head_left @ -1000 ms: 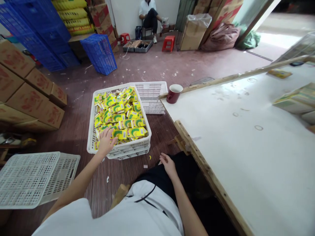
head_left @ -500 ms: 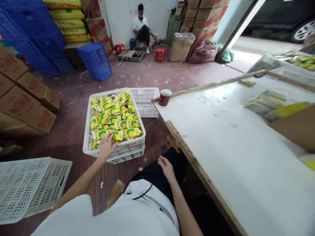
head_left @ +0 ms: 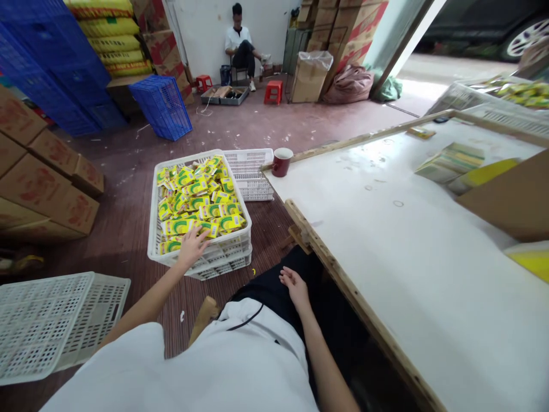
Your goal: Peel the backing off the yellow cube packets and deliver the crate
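While left hand (head_left: 191, 247) rests fingers spread on near rim of white crate (head_left: 155, 229), touching yellow-green packets (head_left: 195, 197) inside, holding 0, right hand (head_left: 294, 284) lies loose on lap. Packet print unreadable; barcodes show.

crate (head_left: 156, 229): white perforated plastic | packets (head_left: 197, 197): glossy wrap | table (head_left: 407, 274): smooth white top, rough wood edge
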Tool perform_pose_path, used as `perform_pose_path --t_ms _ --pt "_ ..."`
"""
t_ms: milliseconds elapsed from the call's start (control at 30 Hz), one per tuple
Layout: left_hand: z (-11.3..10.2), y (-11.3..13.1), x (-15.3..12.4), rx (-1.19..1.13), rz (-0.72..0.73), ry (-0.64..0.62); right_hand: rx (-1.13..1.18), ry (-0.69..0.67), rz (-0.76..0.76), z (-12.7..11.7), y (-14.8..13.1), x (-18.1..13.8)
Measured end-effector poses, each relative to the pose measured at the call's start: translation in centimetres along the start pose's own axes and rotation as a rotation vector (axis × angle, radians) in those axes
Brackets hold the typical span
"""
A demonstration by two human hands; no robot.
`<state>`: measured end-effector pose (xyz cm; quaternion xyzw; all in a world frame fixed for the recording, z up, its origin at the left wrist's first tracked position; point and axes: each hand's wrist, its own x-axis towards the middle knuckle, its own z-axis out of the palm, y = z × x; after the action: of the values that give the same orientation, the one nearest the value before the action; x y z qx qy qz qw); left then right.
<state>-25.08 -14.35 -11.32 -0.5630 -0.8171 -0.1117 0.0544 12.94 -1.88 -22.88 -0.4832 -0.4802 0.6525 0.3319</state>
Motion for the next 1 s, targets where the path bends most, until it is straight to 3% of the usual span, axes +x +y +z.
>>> perform_pose_path --t_ms 200,400,533,733,867,1000 --pt "-0.6 0.9 -0.8 0.002 0.056 -0.003 0.026 0.018 -0.023 0.2 0.5 -0.1" --pt "-1.4 2.1 0.5 0.069 0.035 0.065 -0.030 0.094 0.008 -1.0 1.4 -1.1" --pt "-1.5 0.8 0.6 0.088 -0.025 0.115 -0.113 0.100 0.043 -1.4 1.7 -1.3" --pt "-1.3 -3.5 -2.8 0.068 -0.165 0.124 -0.208 -0.047 0.023 1.1 -0.7 1.2" --pt "-0.6 -4.0 -3.6 0.070 -0.198 0.114 -0.218 -0.166 -0.010 3.7 -2.7 3.7" --pt "-0.1 -3.9 -3.6 0.111 -0.224 0.116 -0.216 -0.235 0.027 4.5 -2.4 5.0"
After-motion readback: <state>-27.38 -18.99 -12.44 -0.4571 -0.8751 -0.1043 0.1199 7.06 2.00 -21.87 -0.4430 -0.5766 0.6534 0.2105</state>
